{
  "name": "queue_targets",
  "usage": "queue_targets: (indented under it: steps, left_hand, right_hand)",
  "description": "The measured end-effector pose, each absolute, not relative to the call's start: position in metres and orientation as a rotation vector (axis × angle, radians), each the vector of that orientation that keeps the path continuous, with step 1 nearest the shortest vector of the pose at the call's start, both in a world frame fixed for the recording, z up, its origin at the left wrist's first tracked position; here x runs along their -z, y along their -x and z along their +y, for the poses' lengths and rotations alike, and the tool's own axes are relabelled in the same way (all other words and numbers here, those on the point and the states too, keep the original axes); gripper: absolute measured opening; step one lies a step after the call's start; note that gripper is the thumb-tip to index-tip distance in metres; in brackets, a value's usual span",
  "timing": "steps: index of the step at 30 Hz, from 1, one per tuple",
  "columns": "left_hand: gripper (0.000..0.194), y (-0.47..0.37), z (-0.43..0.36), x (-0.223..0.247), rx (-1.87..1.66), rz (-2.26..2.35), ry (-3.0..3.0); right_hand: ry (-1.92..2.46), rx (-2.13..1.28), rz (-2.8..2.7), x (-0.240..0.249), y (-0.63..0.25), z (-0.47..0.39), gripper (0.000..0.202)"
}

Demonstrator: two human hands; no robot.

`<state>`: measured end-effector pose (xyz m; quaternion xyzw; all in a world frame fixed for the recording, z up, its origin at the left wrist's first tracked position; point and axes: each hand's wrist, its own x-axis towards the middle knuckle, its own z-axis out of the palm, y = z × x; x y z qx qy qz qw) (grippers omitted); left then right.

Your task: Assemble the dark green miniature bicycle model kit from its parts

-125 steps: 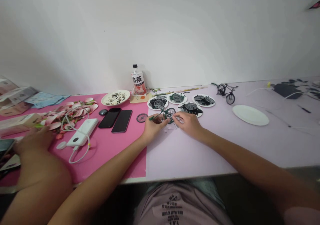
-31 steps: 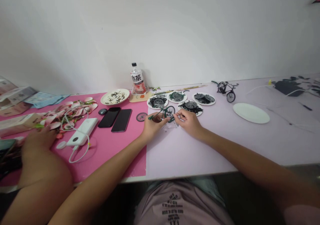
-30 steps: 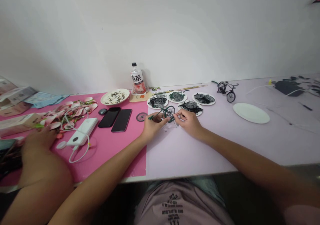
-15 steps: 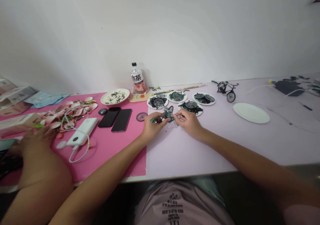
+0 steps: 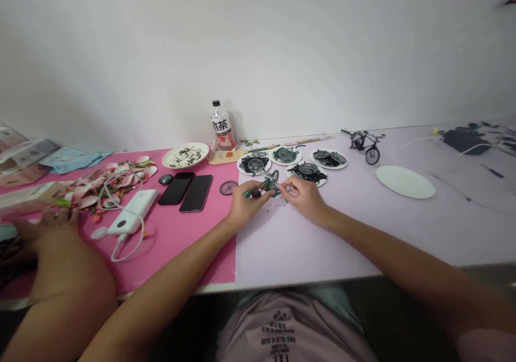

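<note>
My left hand (image 5: 246, 205) is closed around a small green model bicycle (image 5: 274, 181), whose wheel points toward my right hand. The fingertips of my right hand (image 5: 303, 196) are pinched together beside that wheel; whatever they grip is too small to make out. Just behind my hands are small white plates (image 5: 341, 165) of dark bicycle parts and wheels. One loose black wheel (image 5: 228, 188) lies left of my left hand. A finished-looking dark model bicycle (image 5: 365, 143) stands further back on the right, near a bare white plate (image 5: 405, 181).
Two phones (image 5: 195, 193), a power bank (image 5: 133, 211) with its cable, and a bowl (image 5: 185, 156) are on the pink mat. Behind them stands a bottle (image 5: 223, 131). Pink petals (image 5: 121, 182) and another person's arm (image 5: 68, 265) are at the left.
My hands and the green bicycle have barely moved. At the left, the other person's hand has shifted slightly left.
</note>
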<state>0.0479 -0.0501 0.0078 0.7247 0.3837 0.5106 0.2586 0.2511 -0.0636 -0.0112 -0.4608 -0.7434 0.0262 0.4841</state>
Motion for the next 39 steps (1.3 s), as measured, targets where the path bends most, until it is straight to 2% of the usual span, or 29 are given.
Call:
queue_targets:
  steps: [9,18,28,39]
  left_hand:
    - [0.031,-0.0473,-0.0506,-0.0093,-1.378,1.031,-1.968]
    - [0.03,-0.0467,-0.0509,-0.0093,-1.377,1.032,-1.979]
    - [0.029,-0.0464,-0.05,-0.0085,-1.367,1.034,-1.986]
    - [0.03,-0.048,-0.0538,-0.0113,-1.359,1.028,-2.007]
  right_hand:
    - [1.091,0.036,-1.838,0.0103,-0.2516,-0.0629,0.019]
    - [1.101,-0.083,-1.78,0.0097,-0.253,-0.0636,0.017]
    - [1.091,-0.021,-1.798,0.0086,-0.2552,-0.0608,0.022]
    - [1.181,-0.218,-1.743,0.0057,-0.2537,-0.0626,0.029]
